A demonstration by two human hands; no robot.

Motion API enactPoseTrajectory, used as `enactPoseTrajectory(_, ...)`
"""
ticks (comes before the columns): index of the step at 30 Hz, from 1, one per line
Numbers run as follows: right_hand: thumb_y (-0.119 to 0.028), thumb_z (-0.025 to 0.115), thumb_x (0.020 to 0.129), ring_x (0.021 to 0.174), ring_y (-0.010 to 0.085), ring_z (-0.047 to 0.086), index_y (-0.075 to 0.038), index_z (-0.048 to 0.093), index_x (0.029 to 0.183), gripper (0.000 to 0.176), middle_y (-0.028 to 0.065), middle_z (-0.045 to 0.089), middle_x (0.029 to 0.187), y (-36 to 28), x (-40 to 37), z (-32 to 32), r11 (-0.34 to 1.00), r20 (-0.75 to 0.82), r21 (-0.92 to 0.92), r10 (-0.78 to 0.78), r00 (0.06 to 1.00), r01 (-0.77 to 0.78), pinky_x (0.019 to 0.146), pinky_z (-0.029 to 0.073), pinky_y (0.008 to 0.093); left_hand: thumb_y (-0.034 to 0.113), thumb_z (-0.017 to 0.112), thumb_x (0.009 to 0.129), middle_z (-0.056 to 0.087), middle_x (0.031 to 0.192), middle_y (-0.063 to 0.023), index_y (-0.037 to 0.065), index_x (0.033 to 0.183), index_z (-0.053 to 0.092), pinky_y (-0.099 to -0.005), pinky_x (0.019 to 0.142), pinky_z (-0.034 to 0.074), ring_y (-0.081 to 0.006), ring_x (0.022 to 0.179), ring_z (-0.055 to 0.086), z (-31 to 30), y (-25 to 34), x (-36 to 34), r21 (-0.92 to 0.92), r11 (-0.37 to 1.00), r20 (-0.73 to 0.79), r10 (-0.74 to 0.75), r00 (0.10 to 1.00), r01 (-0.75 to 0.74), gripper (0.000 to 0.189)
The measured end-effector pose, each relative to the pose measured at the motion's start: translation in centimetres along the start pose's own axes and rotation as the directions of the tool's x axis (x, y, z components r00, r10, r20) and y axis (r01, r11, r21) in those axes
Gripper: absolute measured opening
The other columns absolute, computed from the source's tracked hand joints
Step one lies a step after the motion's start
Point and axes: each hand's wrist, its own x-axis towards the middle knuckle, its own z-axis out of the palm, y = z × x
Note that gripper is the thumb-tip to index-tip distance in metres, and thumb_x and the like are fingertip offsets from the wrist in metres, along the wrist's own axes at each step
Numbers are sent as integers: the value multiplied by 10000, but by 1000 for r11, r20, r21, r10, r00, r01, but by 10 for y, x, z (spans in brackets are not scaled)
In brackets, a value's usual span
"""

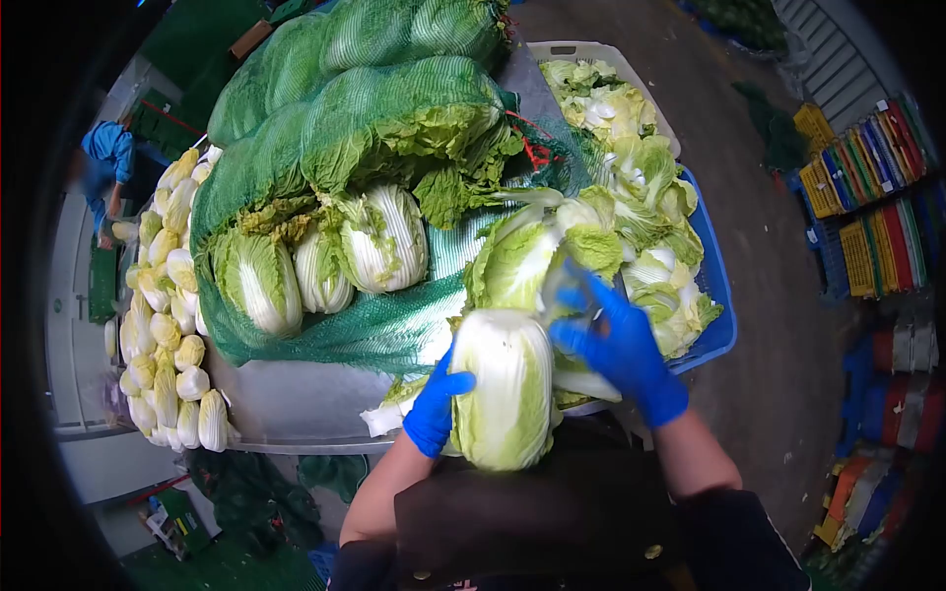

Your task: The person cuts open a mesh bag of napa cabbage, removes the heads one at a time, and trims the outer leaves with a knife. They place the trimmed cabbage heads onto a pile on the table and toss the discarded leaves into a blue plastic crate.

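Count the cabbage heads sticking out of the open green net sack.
3: left head, middle head and right head, side by side at the sack's open mouth on the table. More may be hidden inside the netting. The held cabbage lies apart.

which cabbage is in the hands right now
The pale green-and-white napa cabbage at the metal table's near edge: left blue-gloved hand clasps its side, right blue-gloved hand is on its leaves. The rest lie in green netting or piles.

Head-worn camera, facing forward-down, close over cabbage (503,389) at table (296,404) edge.
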Motion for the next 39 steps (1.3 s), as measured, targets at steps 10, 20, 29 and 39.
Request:
enactPoseTrajectory(10, -248, 696, 769, 532, 292, 595, -35, 648, 1030, 340, 140, 620, 649, 55, 24, -45, 610, 119, -769, -156, 981, 190, 510, 484, 370, 206, 778, 618, 460, 1320, -109, 35, 1394, 319, -357, 1033, 350, -226, 1217, 448, -13, 22, -2, 392, 909, 20, 141, 990, -138, 919)
enactPoseTrajectory(20, -353, 693, 750, 590, 305, 630, 39, 462, 1255, 680, 172, 605, 649, -4, -23, 28, 959, 231, -285, 71, 970, -2, 568, 503, 405, 159, 799, 648, 398, 1333, -110, 35, 1387, 278, -366, 1034, 355, -234, 1220, 418, 22, 9, 4, 659, 629, -57, 589, 806, -413, 912)
enactPoseTrajectory(29, -112, 608, 727, 549, 332, 604, -66, 616, 1046, 322, 150, 618, 648, 39, 20, -6, 689, 149, -695, -140, 979, 204, 509, 495, 421, 177, 749, 642, 538, 1239, -143, 19, 1347, 393, -378, 1004, 399, -253, 1128, 532, -3, 23, -16, 382, 904, -34, 221, 975, -192, 806)
enactPoseTrajectory(39, -370, 776, 738, 593, 85, 436, -7, 556, 1211, 636, -49, 510, 703, -10, -8, 14, 784, 551, 134, 450, 703, -606, 569, 422, 226, 348, 512, 909, 534, 1253, -154, 51, 1335, 416, -445, 953, 441, -288, 1109, 545, -16, 5, 4, -315, 937, -116, 122, 986, -153, 529)
